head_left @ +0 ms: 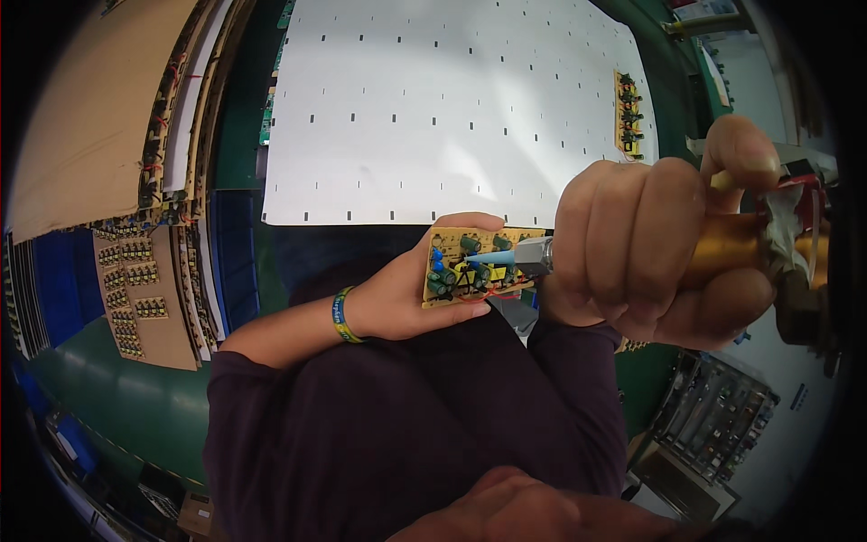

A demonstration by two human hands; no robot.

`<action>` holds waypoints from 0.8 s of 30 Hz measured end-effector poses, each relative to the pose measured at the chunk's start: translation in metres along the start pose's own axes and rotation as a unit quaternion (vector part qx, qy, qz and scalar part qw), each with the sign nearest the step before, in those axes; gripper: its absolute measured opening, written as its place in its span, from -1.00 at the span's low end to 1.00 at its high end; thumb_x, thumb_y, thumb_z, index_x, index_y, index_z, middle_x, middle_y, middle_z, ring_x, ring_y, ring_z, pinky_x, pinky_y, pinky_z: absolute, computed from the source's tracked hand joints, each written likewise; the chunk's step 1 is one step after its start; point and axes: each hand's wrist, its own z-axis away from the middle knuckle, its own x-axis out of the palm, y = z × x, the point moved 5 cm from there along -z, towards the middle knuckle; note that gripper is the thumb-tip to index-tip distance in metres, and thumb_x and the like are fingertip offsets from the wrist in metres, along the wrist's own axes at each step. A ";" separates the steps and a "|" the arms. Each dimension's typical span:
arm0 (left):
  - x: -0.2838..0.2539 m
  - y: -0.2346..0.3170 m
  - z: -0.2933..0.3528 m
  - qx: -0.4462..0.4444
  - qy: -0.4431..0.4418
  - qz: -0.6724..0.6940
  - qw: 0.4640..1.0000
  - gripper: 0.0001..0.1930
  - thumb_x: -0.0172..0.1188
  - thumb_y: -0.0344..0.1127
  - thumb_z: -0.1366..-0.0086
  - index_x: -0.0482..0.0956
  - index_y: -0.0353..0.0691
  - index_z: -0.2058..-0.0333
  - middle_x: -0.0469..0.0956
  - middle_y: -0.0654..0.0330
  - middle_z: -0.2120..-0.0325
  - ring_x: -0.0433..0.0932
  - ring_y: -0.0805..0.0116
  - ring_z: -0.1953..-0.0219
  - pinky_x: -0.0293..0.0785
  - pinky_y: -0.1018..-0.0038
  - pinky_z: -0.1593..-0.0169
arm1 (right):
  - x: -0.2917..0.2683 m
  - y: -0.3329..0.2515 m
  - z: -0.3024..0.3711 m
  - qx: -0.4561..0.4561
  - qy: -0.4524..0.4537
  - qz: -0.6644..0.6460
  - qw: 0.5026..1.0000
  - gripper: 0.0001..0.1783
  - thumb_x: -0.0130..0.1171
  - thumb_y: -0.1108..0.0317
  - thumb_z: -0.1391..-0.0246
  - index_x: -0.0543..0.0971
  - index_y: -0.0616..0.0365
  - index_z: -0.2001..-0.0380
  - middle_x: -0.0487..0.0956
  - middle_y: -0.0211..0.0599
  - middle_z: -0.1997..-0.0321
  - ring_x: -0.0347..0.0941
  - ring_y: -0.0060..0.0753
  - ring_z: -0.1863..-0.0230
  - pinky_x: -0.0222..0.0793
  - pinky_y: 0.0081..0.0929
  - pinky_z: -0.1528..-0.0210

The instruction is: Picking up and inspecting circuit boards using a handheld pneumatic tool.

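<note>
Left hand (393,287): closed on a tan circuit board (449,280), fingers at its far edge, thumb along the near edge. Board held just on the near side of the white sheet, before the torso.

Circuit board: populated with green, blue and yellow components; red wires (492,295) by the near edge. Probably light and stiff, parts and wires easily bent; best held by the bare long edges.

Right hand (632,239): fingers wrapped round an orange-gold tool (722,246); pale-blue nozzle (492,258) pointing left over the board. Contact with the board: cannot tell.

Obstruction: nozzle and its metal collar (535,256) cover the board's right part.

Beyond: white sheet (361,163), dark-marked; second board strip (629,117) at its far right.

Left: cardboard stack (86,117) with boards between layers; blue bin (237,239).

Right, near: tray of parts (722,411).
</note>
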 end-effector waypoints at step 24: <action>-0.002 -0.004 -0.002 0.025 0.019 -0.012 0.999 -0.29 0.24 -0.54 -0.10 0.04 -0.18 -0.16 0.29 0.21 0.00 0.30 0.46 -0.08 0.32 0.51 -0.09 | 0.006 0.002 0.000 -0.032 0.018 -0.015 0.999 -0.40 0.03 0.16 -0.17 0.06 0.11 -0.16 0.41 -0.43 0.65 0.32 -0.62 0.72 0.35 -0.70 0.69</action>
